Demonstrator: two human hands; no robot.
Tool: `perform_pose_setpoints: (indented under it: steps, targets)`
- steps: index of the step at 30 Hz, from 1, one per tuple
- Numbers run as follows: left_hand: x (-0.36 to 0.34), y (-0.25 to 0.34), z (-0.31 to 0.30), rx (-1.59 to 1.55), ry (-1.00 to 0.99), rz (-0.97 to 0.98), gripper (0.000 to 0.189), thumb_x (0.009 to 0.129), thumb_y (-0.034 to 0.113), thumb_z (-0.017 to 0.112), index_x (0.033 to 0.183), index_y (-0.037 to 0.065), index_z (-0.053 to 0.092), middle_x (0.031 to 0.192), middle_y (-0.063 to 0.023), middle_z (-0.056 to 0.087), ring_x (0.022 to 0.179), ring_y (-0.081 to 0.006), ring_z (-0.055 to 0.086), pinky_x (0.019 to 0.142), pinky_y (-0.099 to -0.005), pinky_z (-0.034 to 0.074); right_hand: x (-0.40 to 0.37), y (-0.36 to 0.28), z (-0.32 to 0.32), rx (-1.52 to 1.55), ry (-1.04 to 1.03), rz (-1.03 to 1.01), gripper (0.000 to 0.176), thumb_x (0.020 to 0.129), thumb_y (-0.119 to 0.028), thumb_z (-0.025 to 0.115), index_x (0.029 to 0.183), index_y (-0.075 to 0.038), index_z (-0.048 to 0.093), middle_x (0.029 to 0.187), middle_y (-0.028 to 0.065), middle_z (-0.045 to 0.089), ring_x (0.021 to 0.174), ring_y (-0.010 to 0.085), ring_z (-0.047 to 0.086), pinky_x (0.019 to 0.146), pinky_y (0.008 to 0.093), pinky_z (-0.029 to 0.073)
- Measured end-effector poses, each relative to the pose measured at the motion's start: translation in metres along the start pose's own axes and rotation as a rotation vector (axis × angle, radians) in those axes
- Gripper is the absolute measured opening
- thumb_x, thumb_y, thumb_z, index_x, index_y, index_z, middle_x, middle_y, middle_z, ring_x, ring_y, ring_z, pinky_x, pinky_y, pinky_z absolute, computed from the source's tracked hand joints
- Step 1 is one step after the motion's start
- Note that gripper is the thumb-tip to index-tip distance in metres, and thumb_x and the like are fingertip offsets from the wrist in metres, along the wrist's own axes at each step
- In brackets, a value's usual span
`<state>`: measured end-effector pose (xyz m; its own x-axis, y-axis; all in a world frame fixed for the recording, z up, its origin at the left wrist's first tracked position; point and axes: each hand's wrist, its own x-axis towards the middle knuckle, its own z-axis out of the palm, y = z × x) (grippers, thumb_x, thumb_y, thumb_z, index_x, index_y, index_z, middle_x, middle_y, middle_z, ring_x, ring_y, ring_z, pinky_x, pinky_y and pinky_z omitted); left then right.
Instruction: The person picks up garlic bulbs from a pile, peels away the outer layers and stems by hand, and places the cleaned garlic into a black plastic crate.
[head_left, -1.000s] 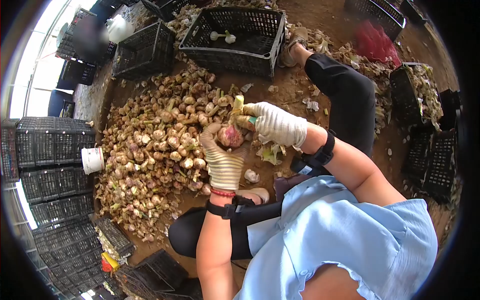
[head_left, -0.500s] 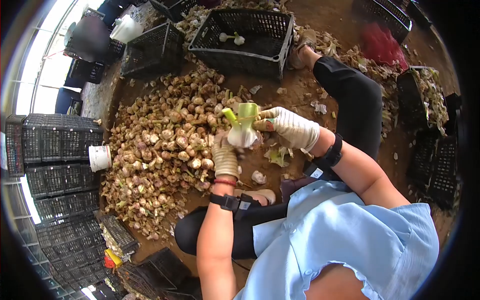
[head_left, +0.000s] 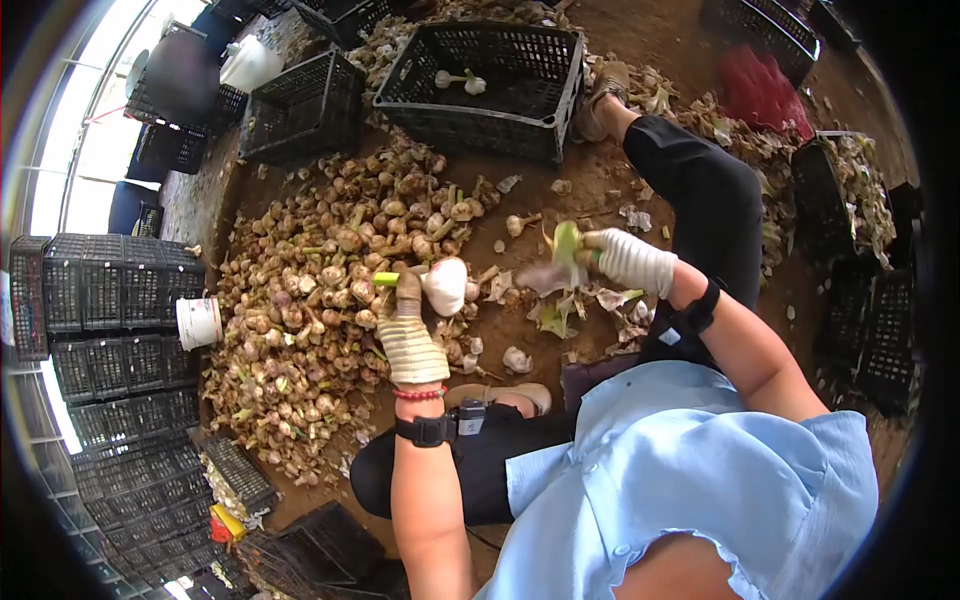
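Observation:
My left hand [head_left: 412, 335], in a pale ribbed glove, grips a garlic bulb [head_left: 445, 287] by its short green stem. The bulb is white with a reddish tint and sits to the right of the fingers. Off to the right, my gloved right hand [head_left: 632, 262] pinches a strip of green and whitish garlic skin [head_left: 566, 243], blurred at its lower end. Below that strip lie loose peelings [head_left: 560, 315] on the ground. A big heap of unpeeled garlic [head_left: 310, 290] spreads under and left of my left hand.
Ahead stands a black plastic crate [head_left: 480, 125] with a couple of clean garlic bulbs [head_left: 470, 82] inside. Another crate [head_left: 300, 110] is left of it. Stacked crates [head_left: 120, 285] and a white bucket [head_left: 200, 320] line the left side. A red mesh bag [head_left: 765, 95] lies far right.
My hands have parted. The left moved slightly left with the garlic bulb, turning its stem leftward; the right moved right, carrying skin pulled from the bulb.

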<state>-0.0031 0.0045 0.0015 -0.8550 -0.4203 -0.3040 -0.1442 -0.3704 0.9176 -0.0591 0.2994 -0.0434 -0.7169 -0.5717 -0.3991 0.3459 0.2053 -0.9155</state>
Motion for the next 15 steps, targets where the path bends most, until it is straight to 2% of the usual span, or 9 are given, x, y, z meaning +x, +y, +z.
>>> perform_pose_setpoints:
  steps: [1, 3, 4, 5, 7, 9, 10, 13, 15]
  targets:
    - [-0.001, -0.003, 0.0, 0.056, -0.098, 0.074, 0.03, 0.093, 0.032, 0.072, 0.107, 0.005, 0.068, 0.095, -0.0048, 0.07, 0.081, -0.0179, 0.068, 0.063, -0.0286, 0.059, -0.003, 0.009, -0.001, -0.453, 0.026, -0.014, 0.033, 0.097, -0.021, 0.061, 0.124, -0.001, 0.061, 0.091, 0.0112, 0.067, 0.08, 0.021, 0.066, 0.07, 0.0322, 0.054]
    - [-0.018, 0.003, 0.016, 0.283, -0.102, 0.302, 0.032, 0.09, 0.027, 0.076, 0.11, 0.004, 0.067, 0.099, -0.0049, 0.068, 0.079, -0.0116, 0.065, 0.06, -0.0254, 0.057, 0.0, 0.014, 0.015, -0.991, 0.268, -0.071, 0.037, 0.095, -0.023, 0.064, 0.125, -0.002, 0.059, 0.101, 0.0202, 0.065, 0.088, 0.0336, 0.067, 0.075, 0.0383, 0.054]
    - [-0.026, 0.005, 0.022, 0.311, -0.117, 0.283, 0.028, 0.09, 0.022, 0.076, 0.11, 0.004, 0.067, 0.101, -0.0038, 0.067, 0.086, -0.0116, 0.063, 0.072, -0.0272, 0.055, 0.002, -0.001, 0.022, -0.92, 0.291, -0.17, 0.038, 0.093, -0.025, 0.064, 0.124, -0.003, 0.06, 0.107, 0.0223, 0.063, 0.095, 0.0402, 0.064, 0.079, 0.0427, 0.054]
    - [-0.031, 0.006, 0.024, 0.342, -0.134, 0.271, 0.025, 0.091, 0.018, 0.076, 0.11, 0.005, 0.067, 0.102, -0.0027, 0.066, 0.093, -0.0116, 0.061, 0.084, -0.0291, 0.052, 0.004, -0.02, 0.031, -0.921, 0.29, -0.171, 0.038, 0.093, -0.025, 0.064, 0.124, -0.003, 0.06, 0.107, 0.0223, 0.063, 0.095, 0.0402, 0.064, 0.079, 0.0427, 0.054]
    - [-0.034, 0.001, 0.023, 0.408, -0.112, 0.264, 0.023, 0.09, 0.01, 0.076, 0.11, 0.004, 0.067, 0.102, -0.0047, 0.067, 0.094, -0.0153, 0.062, 0.085, -0.0312, 0.052, 0.006, -0.057, 0.053, -0.666, 0.344, -0.546, 0.036, 0.093, -0.025, 0.064, 0.122, -0.004, 0.062, 0.104, 0.0186, 0.064, 0.093, 0.0372, 0.065, 0.078, 0.0428, 0.054]
    - [-0.035, -0.002, 0.024, 0.726, -0.137, 0.637, 0.027, 0.086, 0.004, 0.078, 0.11, 0.005, 0.067, 0.103, -0.007, 0.067, 0.094, -0.0193, 0.064, 0.085, -0.0335, 0.053, 0.008, -0.081, 0.07, -0.82, 0.34, -0.56, 0.033, 0.092, -0.024, 0.065, 0.119, -0.005, 0.063, 0.103, 0.0152, 0.065, 0.093, 0.0356, 0.065, 0.077, 0.0431, 0.054]
    - [-0.037, -0.001, 0.027, 0.776, -0.162, 0.803, 0.034, 0.08, -0.002, 0.079, 0.111, 0.005, 0.068, 0.103, -0.0107, 0.067, 0.094, -0.0257, 0.065, 0.084, -0.0363, 0.054, 0.01, -0.084, 0.077, -0.864, 0.36, -0.578, 0.03, 0.089, -0.022, 0.067, 0.115, -0.006, 0.064, 0.098, 0.0132, 0.065, 0.09, 0.0349, 0.065, 0.076, 0.043, 0.054]
    - [-0.042, 0.0, 0.026, 0.944, -0.203, 0.983, 0.039, 0.077, -0.006, 0.08, 0.112, 0.005, 0.068, 0.103, -0.0125, 0.067, 0.093, -0.0297, 0.066, 0.081, -0.0382, 0.054, 0.016, -0.077, 0.085, -1.017, 0.423, -0.558, 0.027, 0.085, -0.019, 0.068, 0.109, -0.007, 0.065, 0.093, 0.013, 0.064, 0.087, 0.0349, 0.065, 0.074, 0.0427, 0.054]
    - [-0.043, -0.002, 0.022, 0.945, -0.217, 0.969, 0.04, 0.076, -0.006, 0.079, 0.113, 0.005, 0.069, 0.104, -0.0142, 0.066, 0.093, -0.0329, 0.066, 0.081, -0.0395, 0.055, 0.02, -0.07, 0.087, -1.002, 0.433, -0.583, 0.026, 0.082, -0.017, 0.069, 0.105, -0.007, 0.065, 0.09, 0.0131, 0.063, 0.085, 0.035, 0.065, 0.073, 0.0426, 0.054]
